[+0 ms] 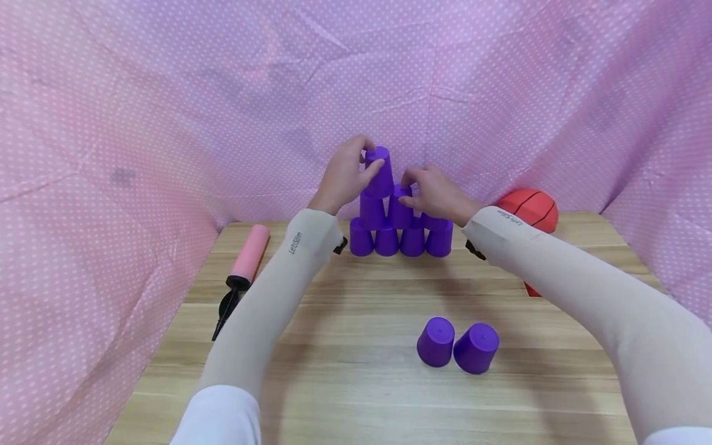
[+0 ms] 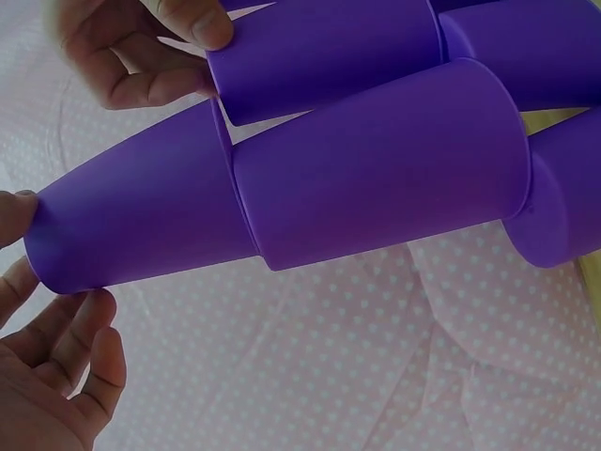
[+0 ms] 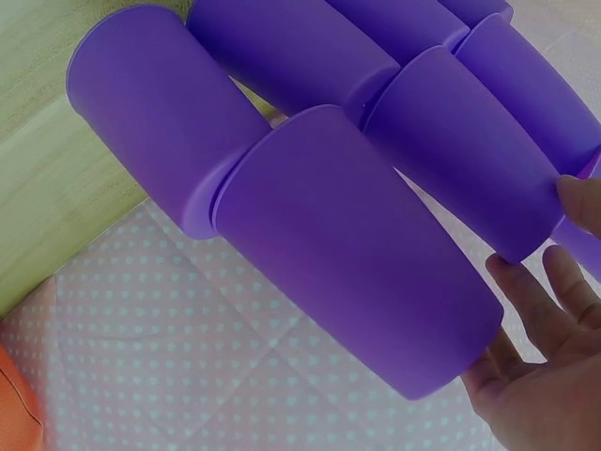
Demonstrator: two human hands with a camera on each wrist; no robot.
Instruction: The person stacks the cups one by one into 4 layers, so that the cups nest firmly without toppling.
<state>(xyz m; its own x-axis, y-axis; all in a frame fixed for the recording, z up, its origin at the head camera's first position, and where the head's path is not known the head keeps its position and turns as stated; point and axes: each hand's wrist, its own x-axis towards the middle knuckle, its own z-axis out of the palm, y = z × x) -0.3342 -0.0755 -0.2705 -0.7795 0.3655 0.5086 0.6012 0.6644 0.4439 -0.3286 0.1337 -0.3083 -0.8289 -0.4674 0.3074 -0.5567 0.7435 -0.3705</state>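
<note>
Upside-down purple cups stand in a pyramid at the back of the table. My left hand (image 1: pixel 343 176) pinches the base of the top cup (image 1: pixel 381 178) between thumb and fingers; in the left wrist view this cup (image 2: pixel 141 207) rests rim-down on the second row. Beside it, my right hand (image 1: pixel 439 193) holds the middle cup (image 1: pixel 399 215) of the second row by its upper end, thumb in front. The right wrist view shows the fingers (image 3: pixel 535 310) round that cup (image 3: pixel 460 150). Behind the right hand, another second-row cup (image 3: pixel 357 249) is partly hidden in the head view.
Two more purple cups, one on the left (image 1: pixel 436 342) and one on the right (image 1: pixel 476 348), stand upside down nearer the front. A pink hand pump (image 1: pixel 251 252) lies at the left. A red basketball-patterned object (image 1: pixel 531 207) is partly behind the right forearm. Pink dotted cloth (image 1: pixel 278 123) hangs behind.
</note>
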